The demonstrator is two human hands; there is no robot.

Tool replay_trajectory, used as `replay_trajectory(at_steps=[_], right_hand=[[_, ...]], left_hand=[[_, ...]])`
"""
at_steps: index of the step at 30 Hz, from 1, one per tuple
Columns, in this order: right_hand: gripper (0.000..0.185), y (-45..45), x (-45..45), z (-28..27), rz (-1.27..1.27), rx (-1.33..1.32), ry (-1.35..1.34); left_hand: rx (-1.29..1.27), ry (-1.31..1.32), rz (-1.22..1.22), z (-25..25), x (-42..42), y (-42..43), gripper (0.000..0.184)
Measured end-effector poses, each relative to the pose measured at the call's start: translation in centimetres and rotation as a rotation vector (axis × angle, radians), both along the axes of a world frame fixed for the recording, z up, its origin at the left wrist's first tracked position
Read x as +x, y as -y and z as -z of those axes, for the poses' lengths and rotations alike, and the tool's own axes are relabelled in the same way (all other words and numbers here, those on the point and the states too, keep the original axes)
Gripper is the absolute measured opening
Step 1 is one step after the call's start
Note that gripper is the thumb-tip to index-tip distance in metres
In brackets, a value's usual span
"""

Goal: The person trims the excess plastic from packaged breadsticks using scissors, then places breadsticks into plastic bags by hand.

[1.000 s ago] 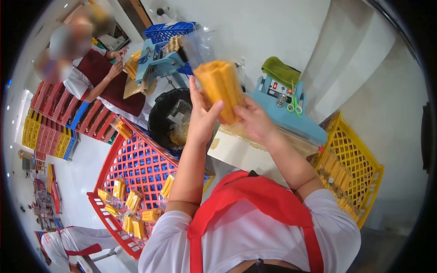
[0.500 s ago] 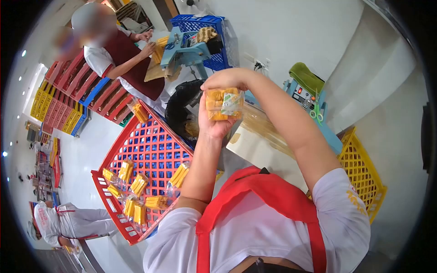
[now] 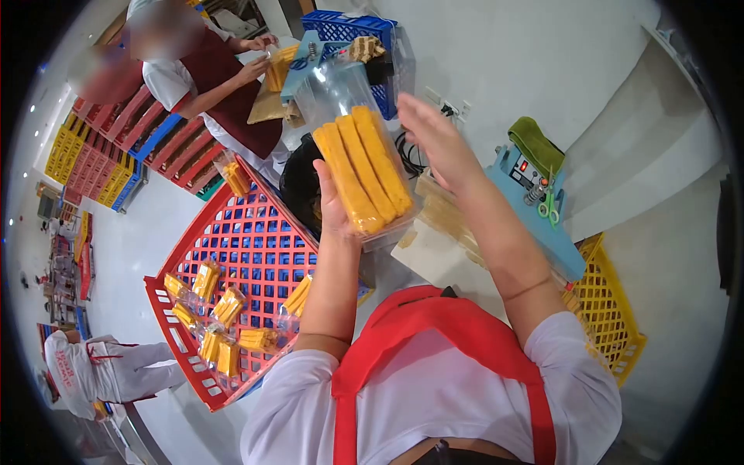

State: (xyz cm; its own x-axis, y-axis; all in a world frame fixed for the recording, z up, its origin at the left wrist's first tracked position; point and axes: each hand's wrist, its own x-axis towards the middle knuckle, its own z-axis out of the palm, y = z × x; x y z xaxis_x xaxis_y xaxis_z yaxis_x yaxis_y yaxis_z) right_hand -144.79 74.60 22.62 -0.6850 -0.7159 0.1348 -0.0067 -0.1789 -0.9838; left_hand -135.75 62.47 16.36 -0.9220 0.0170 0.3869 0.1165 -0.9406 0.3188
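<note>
A clear plastic pack of long yellow bread-like sticks (image 3: 364, 170) is held up in front of me, tilted, with its long side facing me. My left hand (image 3: 335, 205) grips it from below and the left, thumb along its edge; the other fingers are hidden behind it. To the right of the pack, my right hand (image 3: 440, 143) is raised with its fingers stretched out, apart from the pack and holding nothing. Several similar packs (image 3: 229, 306) lie in the red plastic crate (image 3: 186, 252) at my left.
A black-lined bin (image 3: 301, 178) stands behind my left hand. At right are a light-blue sealing machine (image 3: 535, 209), with green scissors (image 3: 549, 205) and a green cloth on it, and a yellow crate (image 3: 612, 310). A co-worker (image 3: 221, 81) handles yellow sticks at another blue machine.
The pack has turned from its labelled end to its long side. My right hand has come off it and moved to the right, fingers extended. My left hand still holds it.
</note>
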Motion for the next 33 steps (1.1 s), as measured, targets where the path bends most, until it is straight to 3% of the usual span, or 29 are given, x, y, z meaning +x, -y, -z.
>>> replay_trajectory(at_steps=[1, 2, 3, 5, 8, 9, 10, 11, 12, 14, 16, 17, 18, 20, 21, 23, 28, 31, 33], right_hand=[[0.053, -0.8, 0.6, 0.3, 0.008, -0.033, 0.178], [0.053, -1.1, 1.1, 1.1, 0.022, -0.035, 0.182], [0.052, -1.3, 1.4, 2.6, -0.052, -0.139, 0.142], [0.052, -2.2, 1.1, 4.0, -0.082, -0.26, 0.141], [0.051, -3.7, 0.7, 2.8, 0.004, -0.083, 0.236], [0.049, -3.7, -0.4, 3.9, 0.023, 0.044, -0.003], [0.049, -3.8, -1.1, 3.9, 0.044, 0.038, 0.008], [0.05, -3.9, -1.9, 3.7, 0.053, 0.18, -0.247], [0.051, -4.1, -2.1, 3.1, 0.059, 0.326, -0.503], [0.056, -4.7, -2.1, 1.9, 0.112, 0.382, -0.565], [0.061, -4.3, -3.5, 2.0, 0.241, 0.379, -0.672], [0.055, -3.3, -4.6, 2.7, 0.41, 0.387, -0.682], [0.055, -3.1, -5.6, 2.6, 0.408, 0.385, -0.682], [0.04, -2.1, -7.5, 1.8, -0.028, 0.462, -0.012], [0.025, -1.4, -8.2, 3.0, -0.05, 0.435, 0.097], [0.025, -0.5, -8.7, 4.7, -0.108, 0.401, 0.171], [0.026, 0.5, -7.8, 6.1, -0.166, 0.315, 0.354], [0.027, 1.0, -7.9, 6.5, -0.183, 0.306, 0.351], [0.034, 0.9, -8.0, 6.6, -0.206, 0.299, 0.329]], left_hand=[[-0.037, 0.096, -0.08, 0.8, -0.5, 0.4, 0.065], [-0.078, 0.19, -0.154, 1.5, -1.2, 0.5, 0.064], [-0.283, 0.206, -0.262, 2.0, -1.9, 0.4, 0.056], [-0.345, 0.278, -0.274, 1.5, -2.8, -0.8, 0.053], [-0.388, 0.368, -0.33, 2.6, -4.6, -2.0, 0.046], [-0.321, 0.385, -0.319, 2.7, -4.7, -2.4, 0.044], [-0.258, 0.399, -0.31, 2.0, -4.7, -2.9, 0.042], [-0.152, 0.171, -0.055, 1.0, -4.3, -3.2, 0.043], [-0.162, 0.172, -0.04, 1.2, -4.6, -3.3, 0.043], [-0.253, 0.282, -0.199, 1.6, -5.3, -3.3, 0.044], [-0.281, 0.319, -0.148, 1.1, -5.4, -3.4, 0.04], [-0.134, 0.323, -0.011, 0.9, -5.6, -3.6, 0.037], [0.011, 0.322, 0.123, 0.8, -5.7, -3.8, 0.035], [0.121, 0.491, 0.198, 0.9, -5.4, -3.8, 0.034], [0.152, 0.584, 0.215, 1.0, -5.1, -3.6, 0.034], [0.189, 0.706, 0.169, 1.1, -4.6, -3.4, 0.037], [0.21, 0.718, 0.105, 2.4, -3.9, -2.7, 0.036], [0.228, 0.662, 0.037, 2.4, -3.8, -2.5, 0.042], [0.169, 0.747, 0.059, 2.1, -3.6, -2.5, 0.036]])
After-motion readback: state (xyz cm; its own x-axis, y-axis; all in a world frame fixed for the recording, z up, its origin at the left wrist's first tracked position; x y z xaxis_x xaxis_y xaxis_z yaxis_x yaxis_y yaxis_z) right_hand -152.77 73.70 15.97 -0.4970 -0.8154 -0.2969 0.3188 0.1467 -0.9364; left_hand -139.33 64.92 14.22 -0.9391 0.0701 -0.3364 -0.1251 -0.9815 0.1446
